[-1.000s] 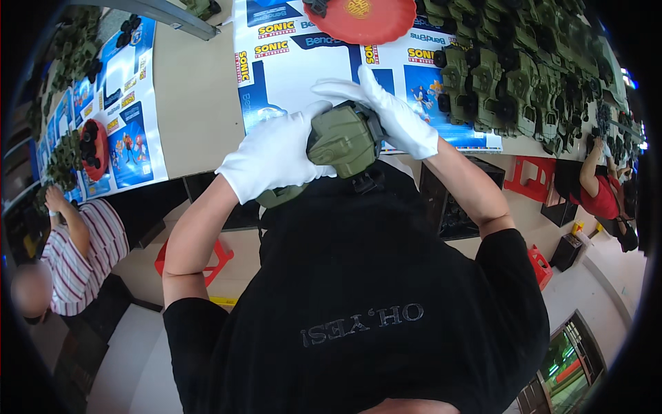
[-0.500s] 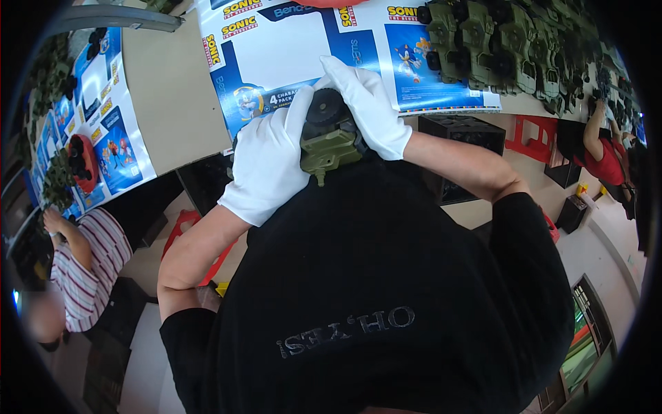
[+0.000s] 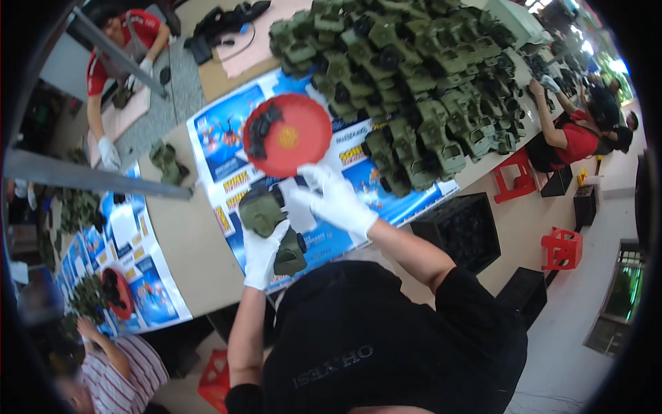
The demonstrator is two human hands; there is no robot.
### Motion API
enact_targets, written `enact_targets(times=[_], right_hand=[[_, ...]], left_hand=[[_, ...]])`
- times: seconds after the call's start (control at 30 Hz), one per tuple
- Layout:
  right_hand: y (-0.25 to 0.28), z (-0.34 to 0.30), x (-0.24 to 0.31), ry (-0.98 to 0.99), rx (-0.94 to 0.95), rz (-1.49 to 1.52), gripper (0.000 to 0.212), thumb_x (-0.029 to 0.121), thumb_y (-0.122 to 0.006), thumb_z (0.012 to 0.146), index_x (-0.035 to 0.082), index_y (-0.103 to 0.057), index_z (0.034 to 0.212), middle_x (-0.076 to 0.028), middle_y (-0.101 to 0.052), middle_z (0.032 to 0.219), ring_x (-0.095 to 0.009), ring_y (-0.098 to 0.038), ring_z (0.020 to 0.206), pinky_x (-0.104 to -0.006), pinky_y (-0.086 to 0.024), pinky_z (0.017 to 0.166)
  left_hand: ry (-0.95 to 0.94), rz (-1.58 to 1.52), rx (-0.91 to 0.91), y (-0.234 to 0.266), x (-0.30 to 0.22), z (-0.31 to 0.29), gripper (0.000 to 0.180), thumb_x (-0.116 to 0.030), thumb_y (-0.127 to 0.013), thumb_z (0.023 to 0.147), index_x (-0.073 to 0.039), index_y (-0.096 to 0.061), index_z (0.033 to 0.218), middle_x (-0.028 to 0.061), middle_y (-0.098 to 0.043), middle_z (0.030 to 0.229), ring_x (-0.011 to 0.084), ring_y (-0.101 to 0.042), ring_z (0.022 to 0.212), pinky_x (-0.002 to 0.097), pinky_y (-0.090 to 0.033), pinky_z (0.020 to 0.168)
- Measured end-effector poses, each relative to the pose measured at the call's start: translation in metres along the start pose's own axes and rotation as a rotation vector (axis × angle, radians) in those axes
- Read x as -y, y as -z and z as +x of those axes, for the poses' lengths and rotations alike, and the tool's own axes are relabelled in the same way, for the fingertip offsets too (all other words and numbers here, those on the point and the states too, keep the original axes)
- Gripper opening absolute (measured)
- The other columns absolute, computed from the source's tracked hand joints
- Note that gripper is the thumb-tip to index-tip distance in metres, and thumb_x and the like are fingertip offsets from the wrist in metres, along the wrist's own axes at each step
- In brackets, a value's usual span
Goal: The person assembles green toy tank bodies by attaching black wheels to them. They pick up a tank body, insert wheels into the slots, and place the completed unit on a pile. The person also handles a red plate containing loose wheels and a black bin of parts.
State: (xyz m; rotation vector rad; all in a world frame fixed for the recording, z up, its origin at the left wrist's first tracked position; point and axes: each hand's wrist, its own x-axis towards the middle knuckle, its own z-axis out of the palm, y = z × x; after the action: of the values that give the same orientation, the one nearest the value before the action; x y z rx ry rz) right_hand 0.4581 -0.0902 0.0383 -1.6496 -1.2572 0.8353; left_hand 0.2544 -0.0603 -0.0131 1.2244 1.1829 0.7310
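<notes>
My left hand [image 3: 259,257], in a white glove, grips a dark green toy military truck [image 3: 262,212] over a blue printed sheet [image 3: 219,127]. Part of the truck sticks out below the fingers. In a matching glove, my right hand [image 3: 336,201] is raised beside the truck with its fingers apart and nothing visible in them. Its fingertips are close to the near rim of a round red dish [image 3: 310,134]. Small black parts [image 3: 262,130] lie along the dish's left side, and something yellow sits in its middle.
Many green toy trucks [image 3: 427,83] stand in packed rows at the back right. A grey metal bar [image 3: 96,174] crosses the left side. Co-workers sit at left and right; a red-shirted person [image 3: 141,34] is across the table. A black crate [image 3: 460,231] stands below the table's right edge.
My view has swung up and shows more of the table. Both hands were on the truck near my chest; now my right hand is off it and by the red dish.
</notes>
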Motion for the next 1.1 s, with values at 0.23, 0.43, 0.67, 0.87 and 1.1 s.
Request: enact_targets(times=[0.23, 0.43, 0.67, 0.87, 1.1], right_hand=[[0.013, -0.046, 0.018, 0.004, 0.026, -0.558, 0.077, 0.026, -0.074, 0.069, 0.005, -0.040, 0.134, -0.022, -0.047, 0.124, -0.041, -0.053, 0.106, -0.0453, -0.047, 0.088], [0.173, 0.045, 0.007, 0.243, -0.594, -0.637, 0.066, 0.027, -0.072, 0.065, 0.012, -0.048, 0.125, -0.024, -0.045, 0.123, -0.043, -0.049, 0.111, -0.0481, -0.045, 0.092], [0.417, 0.203, -0.051, 0.021, -0.398, -1.018, 0.078, 0.046, -0.073, 0.071, 0.008, -0.049, 0.135, -0.024, -0.056, 0.123, -0.036, -0.057, 0.112, -0.0402, -0.045, 0.095], [0.440, 0.213, -0.091, 0.164, -0.322, -1.433, 0.065, 0.046, -0.059, 0.090, 0.002, -0.045, 0.136, -0.022, -0.053, 0.130, -0.038, -0.051, 0.119, -0.0426, -0.041, 0.099], [0.067, 0.066, -0.038, 0.334, -0.007, -0.455, 0.019, 0.000, -0.064, 0.085, -0.003, -0.065, 0.103, -0.012, -0.068, 0.100, -0.020, -0.063, 0.095, -0.0320, -0.048, 0.089]], left_hand=[[0.046, -0.452, 0.095, -0.095, -0.074, 0.002, 0.054, -0.024, -0.062, 0.093, -0.008, -0.037, 0.138, 0.0061, -0.052, 0.124, 0.0158, -0.052, 0.113, 0.0318, -0.042, 0.097], [-0.161, -0.285, 0.321, -0.114, -0.119, 0.009, 0.073, -0.012, -0.059, 0.093, -0.007, -0.013, 0.151, 0.0177, -0.039, 0.138, 0.0245, -0.048, 0.124, 0.0319, -0.038, 0.102], [0.205, -0.119, 0.203, -0.064, -0.058, 0.017, 0.055, -0.009, -0.061, 0.092, -0.003, -0.037, 0.141, 0.0104, -0.057, 0.120, 0.0170, -0.056, 0.108, 0.0276, -0.046, 0.091], [0.222, 0.222, 0.026, 0.033, 0.003, -0.016, 0.057, -0.029, -0.065, 0.090, 0.000, -0.045, 0.135, 0.0152, -0.062, 0.109, 0.0194, -0.059, 0.095, 0.0303, -0.049, 0.085], [0.180, 0.507, -0.429, 0.182, 0.049, -0.001, 0.043, -0.029, -0.063, 0.089, 0.002, -0.059, 0.119, 0.0185, -0.064, 0.116, 0.0282, -0.061, 0.109, 0.0347, -0.046, 0.094]])
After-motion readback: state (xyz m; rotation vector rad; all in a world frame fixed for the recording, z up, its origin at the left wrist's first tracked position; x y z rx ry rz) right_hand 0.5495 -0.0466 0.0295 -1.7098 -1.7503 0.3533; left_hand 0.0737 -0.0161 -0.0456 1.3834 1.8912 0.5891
